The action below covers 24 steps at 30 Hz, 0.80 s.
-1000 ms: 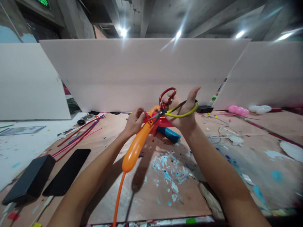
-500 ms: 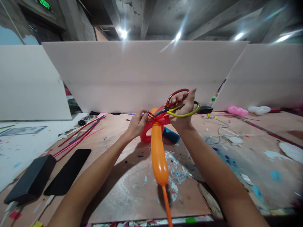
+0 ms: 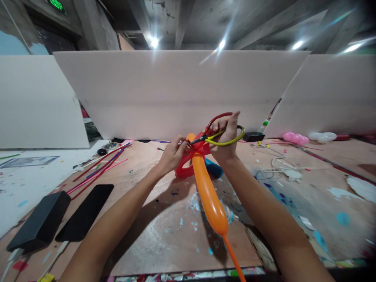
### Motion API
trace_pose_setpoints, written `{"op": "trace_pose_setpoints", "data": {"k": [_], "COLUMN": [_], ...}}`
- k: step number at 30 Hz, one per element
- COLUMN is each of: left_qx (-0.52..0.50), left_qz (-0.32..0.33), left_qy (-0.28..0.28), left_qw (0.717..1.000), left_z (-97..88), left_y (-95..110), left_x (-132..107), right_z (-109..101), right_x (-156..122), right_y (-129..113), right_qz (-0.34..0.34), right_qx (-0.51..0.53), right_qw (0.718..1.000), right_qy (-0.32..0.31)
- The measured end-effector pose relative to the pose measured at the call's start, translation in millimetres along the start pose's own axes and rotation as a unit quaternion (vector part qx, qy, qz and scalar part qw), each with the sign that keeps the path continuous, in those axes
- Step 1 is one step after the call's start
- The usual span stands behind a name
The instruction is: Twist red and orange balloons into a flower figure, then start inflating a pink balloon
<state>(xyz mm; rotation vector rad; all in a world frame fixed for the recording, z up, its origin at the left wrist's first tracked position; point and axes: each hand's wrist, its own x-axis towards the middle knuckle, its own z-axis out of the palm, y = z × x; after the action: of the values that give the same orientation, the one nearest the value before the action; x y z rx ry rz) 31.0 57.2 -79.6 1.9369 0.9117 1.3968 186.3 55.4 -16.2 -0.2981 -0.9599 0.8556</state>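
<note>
My right hand [image 3: 226, 135] is closed on a pair of scissors with one red and one yellow handle loop [image 3: 239, 137]. Their narrow blades [image 3: 198, 140] point left, close together, toward my left fingertips. My left hand [image 3: 173, 154] pinches something small at the blade tips, seemingly a bit of red balloon. Between the hands is a twisted red balloon [image 3: 185, 171] with a loop. From it an orange long balloon [image 3: 210, 196] runs toward me, ending in a thin uninflated tail [image 3: 233, 254]. A dark blue balloon piece [image 3: 214, 168] shows behind.
At left lie a black power bank [image 3: 38, 221], a phone [image 3: 85, 211] with a cable, and several uninflated balloons [image 3: 100, 168]. White boards [image 3: 182, 90] stand behind the table. Pink balloons [image 3: 295, 138], white balloons [image 3: 321, 137] and a black box [image 3: 254, 136] sit at the back right.
The orange balloon's near end has swung to the right. The scissors and my right hand have shifted slightly left, and my left hand a little right.
</note>
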Motion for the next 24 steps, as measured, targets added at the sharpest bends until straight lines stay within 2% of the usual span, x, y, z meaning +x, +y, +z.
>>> {"op": "trace_pose_setpoints", "data": {"k": [12,15,19,22,24], "left_qx": [-0.052,-0.015,0.056,0.146,0.211], "left_qz": [-0.011,-0.012,-0.028,-0.093,-0.142], "left_qy": [-0.016,-0.014,0.05,0.115,0.148], "left_qw": [0.998,1.0,0.997,0.978,0.956], "left_z": [0.9,-1.5,-15.8,-36.3,-51.0], "left_y": [0.9,-0.7,-10.9,-25.7,-35.6], "left_x": [-0.3,0.3,5.7,11.5,14.1], "right_z": [-0.5,-1.3,-8.6,-25.9,-46.0], "right_x": [8.8,11.7,19.0,35.1,52.7], "right_y": [5.3,4.7,-7.0,-22.3,-30.1], "right_qz": [-0.014,-0.013,-0.009,-0.005,0.005], "right_qx": [0.01,0.004,0.002,-0.009,-0.028], "right_qw": [0.999,0.998,0.996,0.996,0.996], "right_qy": [0.048,0.067,0.085,0.083,0.084]}}
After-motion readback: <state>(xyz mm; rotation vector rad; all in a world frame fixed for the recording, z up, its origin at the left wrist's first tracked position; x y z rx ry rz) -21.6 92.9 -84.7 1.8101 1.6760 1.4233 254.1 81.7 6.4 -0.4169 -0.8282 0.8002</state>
